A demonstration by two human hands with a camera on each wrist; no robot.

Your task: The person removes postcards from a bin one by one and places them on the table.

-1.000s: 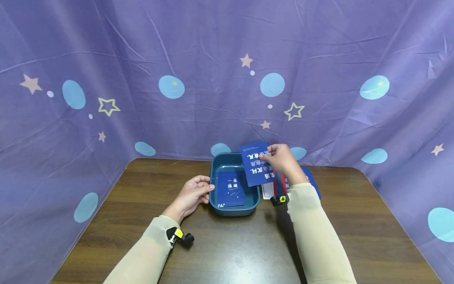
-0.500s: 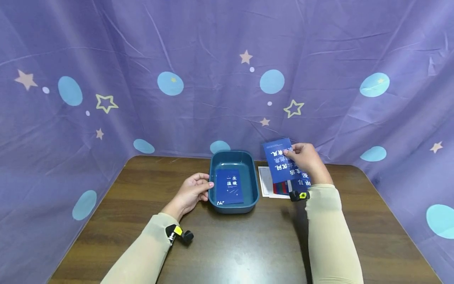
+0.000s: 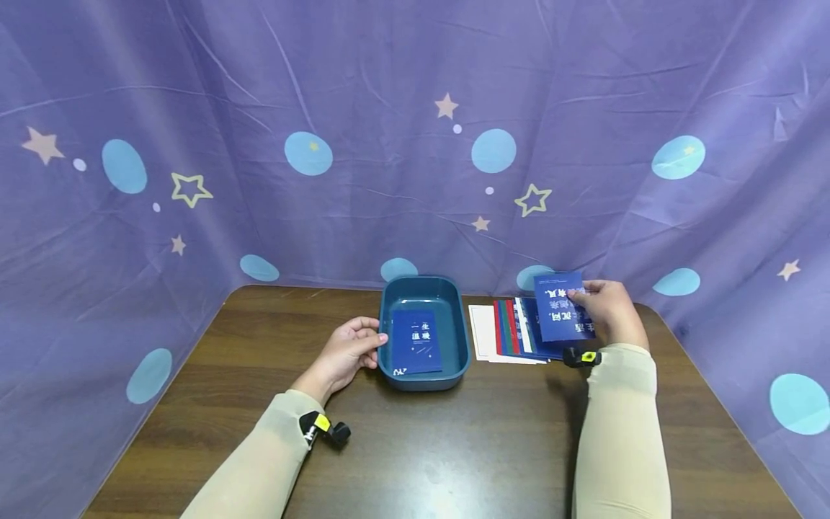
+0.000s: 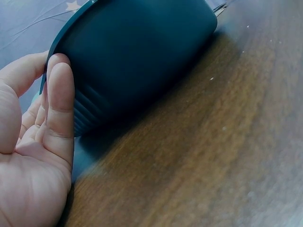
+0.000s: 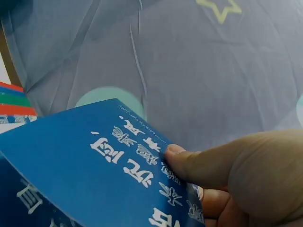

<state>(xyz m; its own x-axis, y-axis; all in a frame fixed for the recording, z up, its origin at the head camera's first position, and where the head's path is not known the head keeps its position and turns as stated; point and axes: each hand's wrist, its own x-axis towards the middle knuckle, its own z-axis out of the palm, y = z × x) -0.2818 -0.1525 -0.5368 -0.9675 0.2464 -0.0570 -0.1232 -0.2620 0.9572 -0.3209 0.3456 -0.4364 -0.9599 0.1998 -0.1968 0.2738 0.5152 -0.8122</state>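
Observation:
My left hand [image 3: 344, 357] grips the left rim of a teal rectangular tray [image 3: 424, 290]. In the left wrist view its thumb reaches over the rim and the fingers lie against the outer wall. Inside the tray lies a blue card [image 3: 416, 349] with white writing. Over on the right, my right hand [image 3: 614, 310] pinches another blue card [image 3: 556, 323] by its right edge, thumb on the printed face. That card is tilted above a fanned row of cards [image 3: 507, 328], with red, blue, green and white edges showing, and hides part of the row.
A white card [image 3: 481, 335] with a thin dark border lies at the row's left end, close to the tray's right side. Behind the brown wooden table [image 3: 415, 440] hangs a purple curtain [image 3: 389, 194] with stars and dots.
My right hand has carried the blue card rightward from over the tray's edge, then lowered it over the fanned row, uncovering the row's left part. My left hand stays on the tray.

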